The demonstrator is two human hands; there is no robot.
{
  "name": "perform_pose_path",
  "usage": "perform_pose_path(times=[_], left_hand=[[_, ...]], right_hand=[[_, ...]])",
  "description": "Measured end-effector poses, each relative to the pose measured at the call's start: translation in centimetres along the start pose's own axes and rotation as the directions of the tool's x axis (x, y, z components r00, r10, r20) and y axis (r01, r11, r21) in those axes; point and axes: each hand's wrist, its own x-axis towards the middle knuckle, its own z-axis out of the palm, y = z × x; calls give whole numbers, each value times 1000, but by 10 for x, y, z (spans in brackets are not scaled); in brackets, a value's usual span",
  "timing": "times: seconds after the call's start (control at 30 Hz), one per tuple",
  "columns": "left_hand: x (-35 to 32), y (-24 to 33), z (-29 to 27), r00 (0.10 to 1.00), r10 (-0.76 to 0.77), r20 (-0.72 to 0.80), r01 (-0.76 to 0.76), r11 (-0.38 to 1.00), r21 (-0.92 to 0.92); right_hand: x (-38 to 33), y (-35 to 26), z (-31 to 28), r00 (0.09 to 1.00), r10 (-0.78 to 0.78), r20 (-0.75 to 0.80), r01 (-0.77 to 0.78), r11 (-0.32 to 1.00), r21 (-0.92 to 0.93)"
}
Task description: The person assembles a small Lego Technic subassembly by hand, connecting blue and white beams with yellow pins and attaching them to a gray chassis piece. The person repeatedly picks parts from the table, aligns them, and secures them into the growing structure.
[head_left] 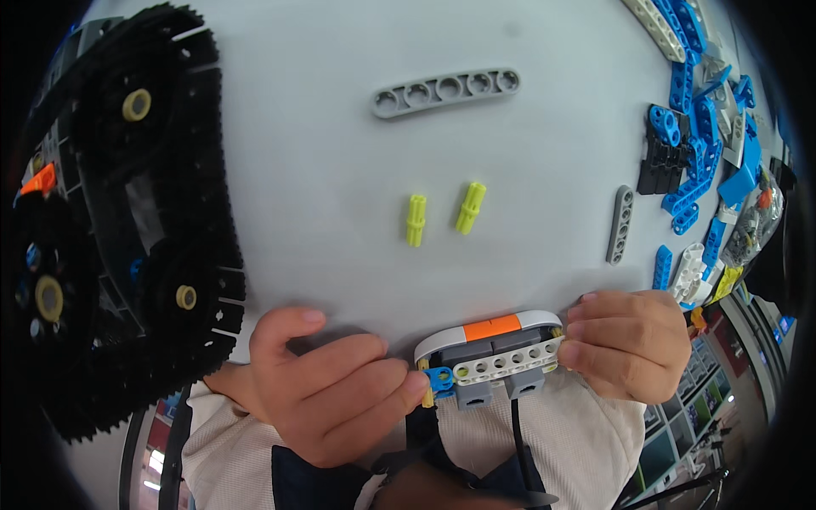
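Close to my body is a toy building-brick assembly [503,366], made of a white curved frame with an orange middle, a white holed beam, grey socket blocks and a blue connector at its left end. My right hand [631,344] pinches its right end between thumb and fingers. My left hand [336,387] presses curled fingertips against the left end, beside the blue connector [439,380]; its thumb stands apart. Beyond the hands, two lime-yellow axle pins [416,221] lie on the white table [340,170]. Farther off lies a grey holed beam [446,92].
A large black tracked model [204,170] stands at the left. A short grey beam [621,225] lies right of the pins. Blue, white and black pieces [701,153] are heaped along the right edge, near a clear bag of parts [755,223]. A black cable [518,442] hangs below the assembly.
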Motion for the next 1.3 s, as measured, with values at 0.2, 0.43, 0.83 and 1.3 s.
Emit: perform_pose_path(times=[0.2, 0.43, 0.83, 1.3], left_hand=[[1, 4, -1, 997, -68, 26, 68, 997, 25], [4, 0, 1, 997, -74, 24, 73, 996, 50], [5, -16, 0, 996, 57, 74, -59, 998, 27], [9, -21, 2, 967, 218, -134, -221, 975, -14]], right_hand=[[2, -3, 0, 999, 46, 28, -43, 995, -88], [2, -4, 4, 998, 55, -11, -55, 995, -82], [0, -2, 8, 999, 3, -48, -8, 993, -115], [-3, -3, 8, 996, -31, -87, 24, 996, -83]])
